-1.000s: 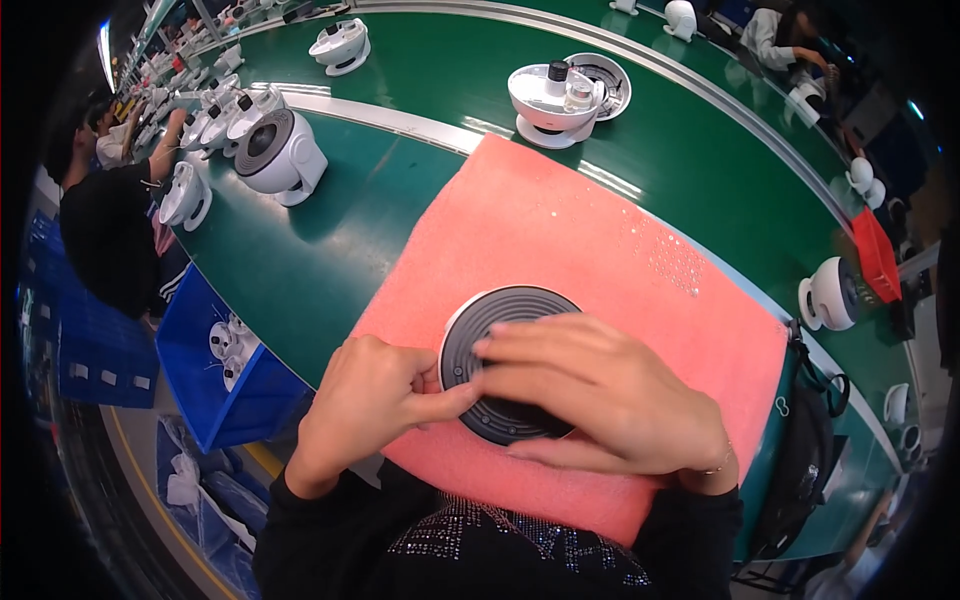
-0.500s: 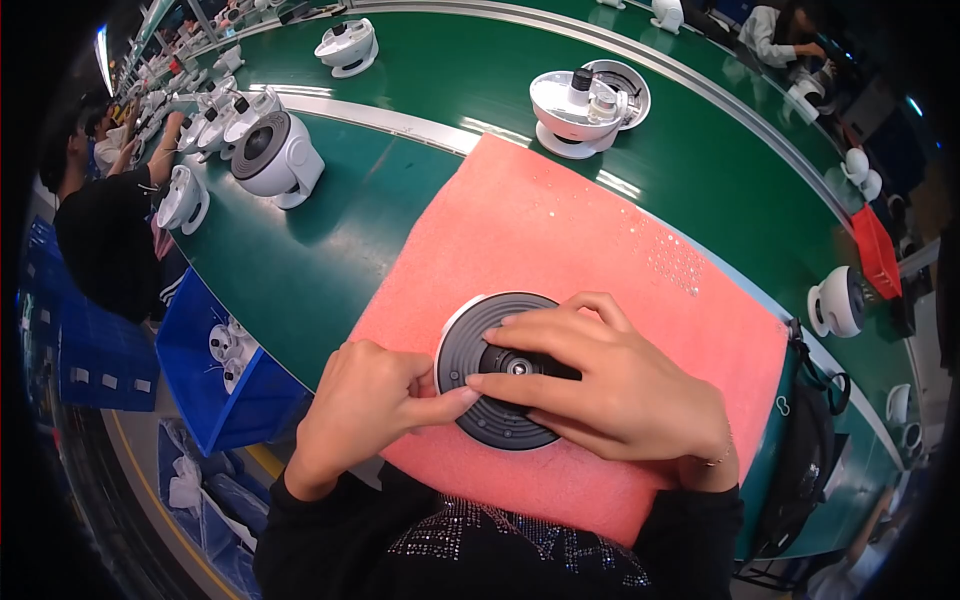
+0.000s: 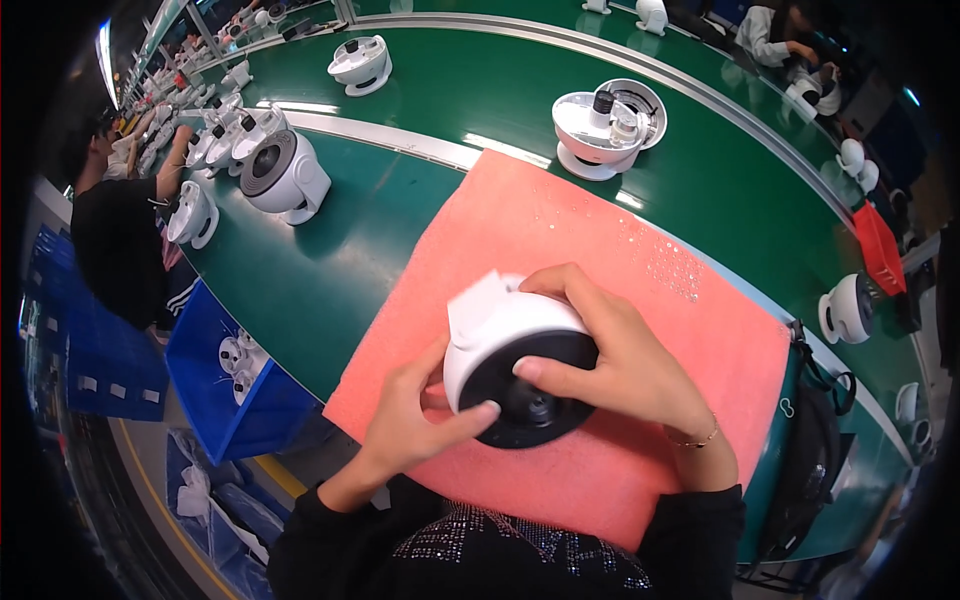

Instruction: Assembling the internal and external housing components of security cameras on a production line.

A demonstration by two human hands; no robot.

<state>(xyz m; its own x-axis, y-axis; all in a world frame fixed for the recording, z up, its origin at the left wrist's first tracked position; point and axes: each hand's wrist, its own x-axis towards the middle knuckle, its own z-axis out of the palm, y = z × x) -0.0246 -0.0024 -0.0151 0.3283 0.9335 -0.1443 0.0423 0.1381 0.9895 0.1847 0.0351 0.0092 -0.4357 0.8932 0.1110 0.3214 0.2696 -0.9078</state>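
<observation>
Both my hands hold a small white fan housing (image 3: 505, 325) with a round black face, tilted up off the pink foam mat (image 3: 600, 250). My left hand (image 3: 415, 425) grips its lower left edge, thumb on the black face. My right hand (image 3: 620, 365) wraps over its right side, with the thumb pressed on the black face near the centre hub (image 3: 535, 405). The housing's white back and a flat white tab point away from me.
The mat lies on a green conveyor belt (image 3: 480, 90). More white fan units stand on it: one with a grey grille (image 3: 283, 172) at left, one (image 3: 598, 125) beyond the mat, another (image 3: 845, 308) at right. A blue bin (image 3: 215, 400) sits below left. Other people work along the line.
The black disc that lay flat on the mat under my hands is now lifted and tilted up as the face of the white housing, its white back showing.
</observation>
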